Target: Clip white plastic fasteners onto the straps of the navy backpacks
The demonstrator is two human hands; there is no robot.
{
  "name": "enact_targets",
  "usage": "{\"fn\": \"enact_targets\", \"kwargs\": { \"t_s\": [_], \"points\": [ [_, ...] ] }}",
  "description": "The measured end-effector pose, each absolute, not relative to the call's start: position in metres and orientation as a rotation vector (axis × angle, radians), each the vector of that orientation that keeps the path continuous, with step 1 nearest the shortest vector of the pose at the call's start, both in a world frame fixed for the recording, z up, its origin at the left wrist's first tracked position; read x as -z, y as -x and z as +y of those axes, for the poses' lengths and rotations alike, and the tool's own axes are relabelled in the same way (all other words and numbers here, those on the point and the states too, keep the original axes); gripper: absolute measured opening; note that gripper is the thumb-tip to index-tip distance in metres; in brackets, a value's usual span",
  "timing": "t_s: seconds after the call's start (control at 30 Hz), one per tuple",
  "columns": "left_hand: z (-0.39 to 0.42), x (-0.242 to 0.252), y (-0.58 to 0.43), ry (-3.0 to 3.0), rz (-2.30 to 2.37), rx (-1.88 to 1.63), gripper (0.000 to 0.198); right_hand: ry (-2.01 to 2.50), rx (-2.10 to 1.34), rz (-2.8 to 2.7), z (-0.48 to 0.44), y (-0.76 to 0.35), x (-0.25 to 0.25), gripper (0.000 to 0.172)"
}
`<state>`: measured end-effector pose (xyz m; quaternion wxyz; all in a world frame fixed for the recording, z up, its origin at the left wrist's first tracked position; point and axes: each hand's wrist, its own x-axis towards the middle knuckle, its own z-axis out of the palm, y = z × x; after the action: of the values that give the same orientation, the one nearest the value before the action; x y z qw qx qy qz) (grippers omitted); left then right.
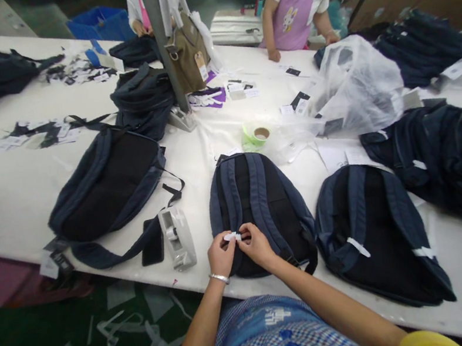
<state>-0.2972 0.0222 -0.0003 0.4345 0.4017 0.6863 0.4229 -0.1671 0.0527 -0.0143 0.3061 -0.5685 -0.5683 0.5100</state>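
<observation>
"So, where's the backpack?"

"Lower middle of the frame, flat on the table, straps up. The backpack has its long axis running away from the wearer, top end leaning slightly left."

"Hands?"

"Both over its lower left part. Left hand at the side edge, thumb and finger closed on a small white strip. Right hand further in over the back panel, fingertips also pinched at the strip's other end."

"How does the strip lie?"

"Crosswise, at the low end of the left-hand strap, which comes down to it from above. Neither hand clearly nearer; it sits between them. Wrapped around the strap or just over it, can't tell."

"Nearby?"

"Tape dispenser just left of the left hand. Second backpack to the right, white strips on both straps."
</observation>
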Motion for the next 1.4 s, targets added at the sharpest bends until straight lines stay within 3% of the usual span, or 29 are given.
{"fn": "enact_targets", "kwargs": {
  "t_s": [0.33, 0.67, 1.1, 1.3, 1.4],
  "points": [
    [0.019, 0.007, 0.308, -1.508, 1.665, -0.945, 0.023, 1.429, -1.435, -1.364, 0.049, 0.165, 0.015, 0.022],
    [0.017, 0.013, 0.303, -1.420, 1.663, -0.918, 0.030, 1.407, -1.347, -1.453, 0.047, 0.167, 0.012, 0.026],
    [0.015, 0.019, 0.297, -1.368, 1.729, -0.964, 0.022, 1.529, -1.310, -1.457, 0.049, 0.170, 0.006, 0.025],
    [0.023, 0.010, 0.300, -1.687, 1.818, -0.746, 0.036, 1.483, -1.165, -1.726, 0.050, 0.167, -0.005, 0.031],
    [0.027, 0.012, 0.303, -1.783, 1.766, -0.681, 0.033, 1.468, -1.140, -1.787, 0.050, 0.167, -0.008, 0.028]
  ]
}}
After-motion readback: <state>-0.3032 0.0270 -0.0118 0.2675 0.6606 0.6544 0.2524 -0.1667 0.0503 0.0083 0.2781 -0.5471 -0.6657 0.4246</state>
